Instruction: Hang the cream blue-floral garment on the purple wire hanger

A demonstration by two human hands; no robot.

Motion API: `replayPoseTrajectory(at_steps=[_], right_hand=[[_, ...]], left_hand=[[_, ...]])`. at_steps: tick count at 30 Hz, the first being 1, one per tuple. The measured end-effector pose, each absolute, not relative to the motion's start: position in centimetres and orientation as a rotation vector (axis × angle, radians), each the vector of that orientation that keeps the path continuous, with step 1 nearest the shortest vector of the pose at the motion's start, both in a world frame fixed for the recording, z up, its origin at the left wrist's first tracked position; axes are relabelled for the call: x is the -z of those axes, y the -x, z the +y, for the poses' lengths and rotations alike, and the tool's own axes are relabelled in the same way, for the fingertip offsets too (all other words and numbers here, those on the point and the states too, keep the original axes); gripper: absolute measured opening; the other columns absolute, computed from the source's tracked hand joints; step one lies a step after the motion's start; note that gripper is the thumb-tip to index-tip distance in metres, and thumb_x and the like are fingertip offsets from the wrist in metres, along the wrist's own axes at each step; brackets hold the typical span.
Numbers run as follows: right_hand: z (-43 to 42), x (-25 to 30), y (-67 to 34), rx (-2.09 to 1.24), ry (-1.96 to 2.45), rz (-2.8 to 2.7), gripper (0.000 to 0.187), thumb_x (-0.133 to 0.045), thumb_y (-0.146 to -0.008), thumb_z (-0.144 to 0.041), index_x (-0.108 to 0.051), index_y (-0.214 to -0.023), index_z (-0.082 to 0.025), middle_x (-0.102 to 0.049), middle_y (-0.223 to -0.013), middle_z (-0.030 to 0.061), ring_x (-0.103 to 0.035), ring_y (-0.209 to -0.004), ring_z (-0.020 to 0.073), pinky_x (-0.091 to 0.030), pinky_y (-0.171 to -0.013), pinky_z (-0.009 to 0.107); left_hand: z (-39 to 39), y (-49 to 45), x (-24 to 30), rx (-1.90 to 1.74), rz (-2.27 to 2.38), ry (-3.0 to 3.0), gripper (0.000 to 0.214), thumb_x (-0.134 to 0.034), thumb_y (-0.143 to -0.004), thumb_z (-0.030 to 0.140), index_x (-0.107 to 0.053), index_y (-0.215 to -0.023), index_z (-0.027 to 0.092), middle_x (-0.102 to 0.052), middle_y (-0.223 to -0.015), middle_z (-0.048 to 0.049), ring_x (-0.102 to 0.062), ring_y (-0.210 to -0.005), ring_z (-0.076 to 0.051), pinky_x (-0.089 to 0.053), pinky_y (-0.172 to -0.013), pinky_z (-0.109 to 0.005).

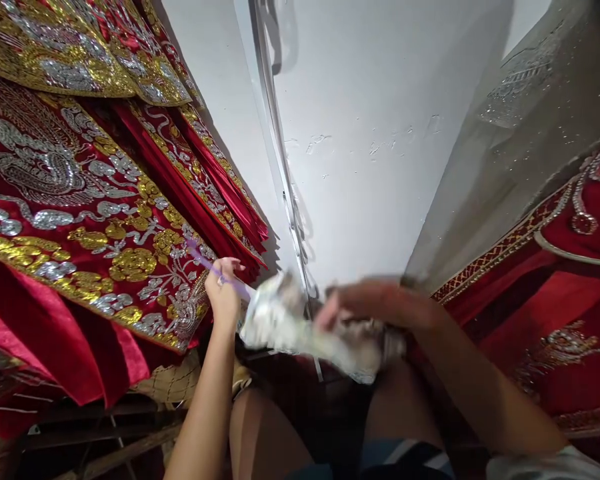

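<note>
My left hand (223, 293) is closed around a thin purple stick-like tool (206, 263), held right at the edge of a red garment (75, 213) thick with gold and silver embroidery. My right hand (365, 308) is smeared by motion; it reaches left and grips a crumpled white and silver bundle of fabric (300, 327) that hangs between both hands above my bare knees (260, 427).
More red embroidered garments (555, 280) hang on the right, one under a clear cover (520, 133). A white wall (370, 133) with a vertical metal strip (285, 173) fills the middle. A wooden frame (120, 453) shows at lower left.
</note>
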State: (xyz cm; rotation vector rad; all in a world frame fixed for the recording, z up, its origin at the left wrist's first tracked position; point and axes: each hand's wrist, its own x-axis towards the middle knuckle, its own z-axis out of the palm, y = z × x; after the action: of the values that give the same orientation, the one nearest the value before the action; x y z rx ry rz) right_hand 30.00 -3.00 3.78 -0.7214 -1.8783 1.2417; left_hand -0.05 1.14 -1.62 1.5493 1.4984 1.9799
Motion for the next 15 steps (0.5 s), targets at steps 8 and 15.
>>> replayPoseTrajectory(at_steps=[8, 15], right_hand=[[-2.8, 1.4, -28.7, -1.172, 0.934, -1.989, 0.049, -0.058, -0.095, -0.048, -0.055, -0.14, -0.029, -0.053, -0.148, 0.0082, -0.05, -0.134, 0.0302, -0.04, -0.11, 0.046], [-2.0, 7.1, -29.3, -1.394, 0.839, -1.646, 0.043, -0.062, -0.088, -0.057, -0.065, -0.069, -0.019, -0.064, -0.069, 0.0009, -0.06, -0.064, 0.0173, -0.049, -0.062, 0.03]], left_hand=[[-1.2, -5.4, 1.2, -1.791, 0.691, -1.139, 0.058, -0.043, -0.095, 0.062, -0.056, -0.061, 0.017, -0.049, -0.059, 0.001, -0.033, -0.041, -0.006, -0.03, -0.047, -0.023], [-4.3, -8.2, 0.8, -1.326, 0.429, -1.153, 0.026, -0.074, -0.082, 0.04, -0.066, -0.084, 0.016, -0.063, -0.08, -0.0039, -0.06, -0.071, -0.012, -0.048, -0.068, -0.023]])
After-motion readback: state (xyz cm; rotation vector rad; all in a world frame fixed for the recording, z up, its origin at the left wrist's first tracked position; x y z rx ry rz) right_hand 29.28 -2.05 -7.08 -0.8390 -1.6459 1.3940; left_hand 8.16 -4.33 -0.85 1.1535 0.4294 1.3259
